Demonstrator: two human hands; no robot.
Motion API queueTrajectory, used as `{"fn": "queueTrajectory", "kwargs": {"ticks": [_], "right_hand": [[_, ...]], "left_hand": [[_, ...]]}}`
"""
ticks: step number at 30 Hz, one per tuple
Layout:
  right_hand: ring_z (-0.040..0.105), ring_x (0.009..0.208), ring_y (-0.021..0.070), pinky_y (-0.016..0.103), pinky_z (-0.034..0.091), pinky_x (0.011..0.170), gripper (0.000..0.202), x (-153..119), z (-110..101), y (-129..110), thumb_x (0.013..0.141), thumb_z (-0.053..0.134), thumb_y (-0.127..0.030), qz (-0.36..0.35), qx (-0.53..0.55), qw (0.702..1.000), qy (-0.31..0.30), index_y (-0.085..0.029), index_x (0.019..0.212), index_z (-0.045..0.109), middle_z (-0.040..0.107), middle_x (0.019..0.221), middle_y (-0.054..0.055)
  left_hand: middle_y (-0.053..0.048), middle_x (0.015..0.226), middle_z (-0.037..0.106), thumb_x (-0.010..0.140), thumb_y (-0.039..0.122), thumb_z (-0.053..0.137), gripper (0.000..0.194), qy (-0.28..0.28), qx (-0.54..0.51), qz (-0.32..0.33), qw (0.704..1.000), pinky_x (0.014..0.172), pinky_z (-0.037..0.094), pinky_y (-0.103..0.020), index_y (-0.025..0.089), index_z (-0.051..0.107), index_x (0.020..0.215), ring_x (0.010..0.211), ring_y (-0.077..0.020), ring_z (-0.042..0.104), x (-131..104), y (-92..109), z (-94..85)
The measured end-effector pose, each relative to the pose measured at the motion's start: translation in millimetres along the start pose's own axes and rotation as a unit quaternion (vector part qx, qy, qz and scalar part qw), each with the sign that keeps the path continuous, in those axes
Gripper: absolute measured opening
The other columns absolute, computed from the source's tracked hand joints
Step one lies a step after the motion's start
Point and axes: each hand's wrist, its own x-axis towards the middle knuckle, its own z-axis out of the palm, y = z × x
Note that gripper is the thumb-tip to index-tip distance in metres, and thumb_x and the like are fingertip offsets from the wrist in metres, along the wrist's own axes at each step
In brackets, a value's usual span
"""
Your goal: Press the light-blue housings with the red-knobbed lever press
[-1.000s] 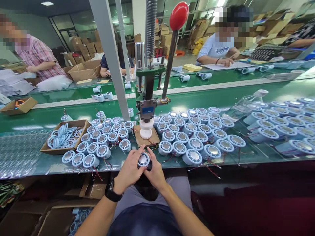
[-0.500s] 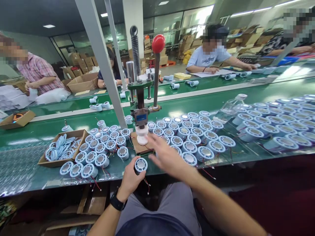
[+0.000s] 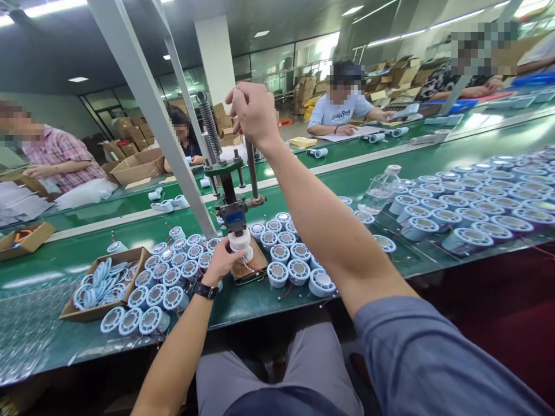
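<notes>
1. The left hand (image 3: 223, 261) is low, at the foot of a hand press (image 3: 235, 216), its thumb and fingers curved narrowly beside the white pressing head (image 3: 241, 238). I cannot tell whether it pinches a part there; the fingers hide that spot, though thin wires show next to it. The pose looks meant to steady something under the head.

2. The right hand (image 3: 255, 112) is raised and closed like a fist over the top of the press lever (image 3: 252, 173), whose end it hides. Gripping so high probably gives better leverage.

3. The press stands on a brown pad (image 3: 256, 260) on the green worktop (image 3: 234, 311), directly before the person, perhaps so both hands reach it easily.

4. Light-blue round parts crowd either side: a left group (image 3: 173, 297) and a right group (image 3: 299, 270). Most sit with their flat metallic discs upward, apparently for order and quick picking.

5. On the far left of the left group, a cardboard box (image 3: 93, 314) keeps loose blue rings (image 3: 104, 274) together.

6. Farther right stand a clear bottle (image 3: 381, 188) and another large batch (image 3: 468, 238) of parts.

7. Across the line, co-workers (image 3: 342, 112) sit or stand at work.
</notes>
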Motion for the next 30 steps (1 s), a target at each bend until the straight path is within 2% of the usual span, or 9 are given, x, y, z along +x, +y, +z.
{"fn": "queueTrajectory", "kwargs": {"ticks": [5, 8, 11, 15, 18, 21, 24, 27, 30], "right_hand": [[0.059, 0.059, 0.005, 0.021, 0.05, 0.07, 0.028, 8.9, -6.3, -4.0, 0.098, 0.03, -0.016, 0.011, 0.022, 1.0, 0.007, -0.007, 0.089, 0.055, 0.048, 0.068, -0.004], [0.063, 0.068, 0.0066, 0.021, 0.051, 0.073, 0.032, -15.9, -30.5, -24.9, 0.097, 0.027, -0.014, -0.003, 0.022, 1.0, 0.005, -0.009, 0.09, 0.057, 0.053, 0.073, -0.002], [0.063, 0.082, 0.0114, 0.025, 0.054, 0.078, 0.025, -110.3, -54.6, -42.9, 0.093, 0.04, -0.012, -0.11, 0.023, 0.993, 0.025, -0.013, 0.089, 0.065, 0.064, 0.085, 0.002], [0.065, 0.094, 0.0209, 0.045, 0.057, 0.085, 0.026, -283.6, -51.6, -22.8, 0.095, 0.04, -0.019, -0.195, -0.053, 0.964, 0.171, -0.025, 0.1, 0.065, 0.06, 0.092, 0.004], [0.063, 0.099, 0.0204, 0.041, 0.055, 0.087, 0.022, -341.6, -48.1, -3.6, 0.084, 0.053, -0.003, -0.173, -0.097, 0.971, 0.131, -0.019, 0.09, 0.066, 0.058, 0.09, 0.004], [0.062, 0.103, 0.0191, 0.042, 0.052, 0.094, 0.023, -296.2, -62.1, -11.6, 0.083, 0.058, -0.002, -0.183, -0.096, 0.973, 0.099, -0.02, 0.094, 0.066, 0.062, 0.102, 0.004], [0.063, 0.104, 0.0143, 0.032, 0.053, 0.092, 0.016, -185.2, -70.2, -23.4, 0.095, 0.053, -0.017, -0.23, -0.093, 0.964, 0.099, -0.02, 0.102, 0.066, 0.064, 0.106, 0.003], [0.065, 0.088, 0.0051, 0.02, 0.049, 0.078, 0.043, -74.8, -54.0, -12.8, 0.103, 0.029, -0.034, -0.169, -0.09, 0.981, 0.029, -0.006, 0.118, 0.058, 0.06, 0.113, 0.006], [0.062, 0.104, 0.0086, 0.023, 0.048, 0.082, 0.062, -26.6, -29.5, 9.5, 0.101, 0.01, -0.038, -0.173, -0.119, 0.977, -0.04, 0.003, 0.136, 0.04, 0.051, 0.131, 0.013]], "left_hand": [[-0.012, 0.111, 0.071, 0.062, 0.034, 0.084, 0.055, -0.06, -0.039, -0.011, 0.997, 0.097, 0.05, -0.045, 0.011, 0.064, 0.109, 0.102, -0.0271, 0.066, 7.9, -3.7, 2.3], [-0.013, 0.114, 0.07, 0.062, 0.028, 0.083, 0.06, -0.07, -0.056, -0.009, 0.996, 0.098, 0.049, -0.045, 0.011, 0.061, 0.115, 0.105, -0.0284, 0.065, 4.1, -8.1, 1.1], [-0.013, 0.123, 0.066, 0.062, 0.019, 0.08, 0.069, -0.054, -0.069, 0.0, 0.996, 0.103, 0.045, -0.044, 0.012, 0.055, 0.126, 0.114, -0.0293, 0.061, -0.1, -13.6, 4.2], [-0.01, 0.127, 0.063, 0.06, 0.011, 0.078, 0.072, -0.043, -0.095, 0.016, 0.994, 0.107, 0.041, -0.041, 0.015, 0.054, 0.129, 0.12, -0.0282, 0.057, -2.7, -18.2, 8.4], [-0.01, 0.125, 0.064, 0.059, 0.009, 0.078, 0.073, -0.039, -0.112, 0.02, 0.993, 0.108, 0.04, -0.041, 0.015, 0.055, 0.128, 0.118, -0.0281, 0.058, -4.3, -20.2, 8.8], [-0.011, 0.126, 0.063, 0.058, 0.009, 0.078, 0.075, -0.032, -0.13, 0.014, 0.991, 0.107, 0.04, -0.042, 0.014, 0.053, 0.129, 0.117, -0.0285, 0.058, -4.8, -22.0, 9.5], [-0.014, 0.128, 0.062, 0.06, 0.011, 0.077, 0.08, -0.019, -0.152, 0.007, 0.988, 0.107, 0.04, -0.045, 0.013, 0.048, 0.134, 0.117, -0.0287, 0.058, -1.9, -21.8, 12.5], [-0.014, 0.129, 0.062, 0.061, 0.014, 0.078, 0.085, -0.007, -0.17, 0.009, 0.985, 0.108, 0.04, -0.045, 0.013, 0.043, 0.138, 0.12, -0.0281, 0.058, -1.5, -17.6, 16.9], [-0.014, 0.132, 0.06, 0.062, 0.013, 0.08, 0.088, -0.001, -0.17, 0.015, 0.985, 0.109, 0.04, -0.044, 0.015, 0.041, 0.141, 0.123, -0.0281, 0.056, -17.0, -11.3, 20.9]]}}
